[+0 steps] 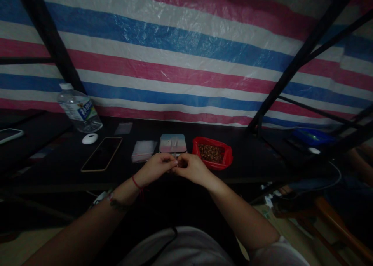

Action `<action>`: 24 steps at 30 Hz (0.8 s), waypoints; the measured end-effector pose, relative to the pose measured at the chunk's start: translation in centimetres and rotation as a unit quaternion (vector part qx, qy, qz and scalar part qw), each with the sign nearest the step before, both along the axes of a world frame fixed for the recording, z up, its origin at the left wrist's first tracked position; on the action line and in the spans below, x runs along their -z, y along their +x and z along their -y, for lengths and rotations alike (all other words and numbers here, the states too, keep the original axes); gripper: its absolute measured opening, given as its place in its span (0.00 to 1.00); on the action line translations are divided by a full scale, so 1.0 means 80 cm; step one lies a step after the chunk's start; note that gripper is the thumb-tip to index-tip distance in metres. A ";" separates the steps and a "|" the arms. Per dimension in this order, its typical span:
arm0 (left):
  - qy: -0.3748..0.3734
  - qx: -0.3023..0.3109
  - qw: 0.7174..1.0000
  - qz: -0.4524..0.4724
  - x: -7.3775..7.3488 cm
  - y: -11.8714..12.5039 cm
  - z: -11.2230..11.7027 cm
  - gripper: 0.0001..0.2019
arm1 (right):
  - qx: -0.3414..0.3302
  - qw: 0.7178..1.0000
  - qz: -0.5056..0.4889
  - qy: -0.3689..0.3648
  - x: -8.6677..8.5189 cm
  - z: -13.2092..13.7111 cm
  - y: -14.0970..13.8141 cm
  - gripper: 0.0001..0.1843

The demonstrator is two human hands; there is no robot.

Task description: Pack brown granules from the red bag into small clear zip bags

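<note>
On the counter (253, 157), just right of the frame's centre, a red bag (217, 166) is seen with its mouth spread, partly filled with small brown pieces (210, 152). Left of centre, a stack of clear plastic bags (142, 151) is laid flat; nothing can be made out inside. At the left, a clear bottle (80, 110) is stood upright with its white cap on; how full it is cannot be told.

In the lower centre, the fingers of the left hand (159, 167) and right hand (194, 169) are brought together tip to tip, and a small clear piece (175, 156) is pinched between them; its shape is mostly hidden. A gap is left between the right thumb and forefinger, behind the closed tips. A red cord (136, 182) is worn on the left wrist.

Just beyond the hands, a flat box (173, 147) with a pastel top is partly covered by them at its near edge. Left of the stack, a dark-screened phone (101, 155) is laid aslant, with a white rounded object (90, 138) near its far end. A single clear bag (124, 128) is placed farther back. The background is filled by a striped sheet (175, 56), crossed by black posts (279, 83) at both sides.
</note>
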State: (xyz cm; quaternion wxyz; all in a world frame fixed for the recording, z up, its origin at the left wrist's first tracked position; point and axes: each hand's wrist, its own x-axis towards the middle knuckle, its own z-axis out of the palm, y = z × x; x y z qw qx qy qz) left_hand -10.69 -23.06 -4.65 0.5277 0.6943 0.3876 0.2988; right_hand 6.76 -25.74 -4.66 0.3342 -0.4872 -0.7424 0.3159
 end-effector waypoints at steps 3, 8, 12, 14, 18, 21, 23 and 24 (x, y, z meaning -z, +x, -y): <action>-0.018 0.002 1.000 0.013 -0.001 0.000 0.002 0.15 | -0.038 0.998 -0.044 -0.036 -0.002 -0.003 0.006 0.06; -0.013 0.014 0.999 0.034 -0.001 0.000 0.003 0.15 | -0.087 0.982 -0.114 -0.122 -0.001 -0.012 0.017 0.09; 0.014 -0.007 1.000 -0.012 -0.003 0.006 0.010 0.11 | -0.072 0.996 -0.017 -0.050 -0.001 -0.009 0.014 0.09; 0.034 -0.034 0.997 -0.055 -0.002 0.008 0.013 0.09 | -0.038 0.997 0.062 0.009 -0.003 -0.005 0.008 0.09; 0.068 -0.079 0.983 -0.148 0.000 0.006 0.012 0.09 | 0.076 0.983 0.146 0.076 -0.005 -0.001 0.000 0.10; 0.137 -0.104 0.961 -0.214 -0.008 -0.002 0.010 0.09 | 0.120 0.980 0.135 0.087 -0.005 -0.005 0.004 0.10; 0.225 -0.114 0.940 -0.230 -0.015 -0.007 0.010 0.09 | 0.086 0.989 0.103 0.063 -0.003 -0.009 0.008 0.10; 0.259 -0.118 0.931 -0.226 -0.019 -0.009 0.009 0.10 | 0.059 0.994 0.079 0.049 -0.001 -0.012 0.009 0.11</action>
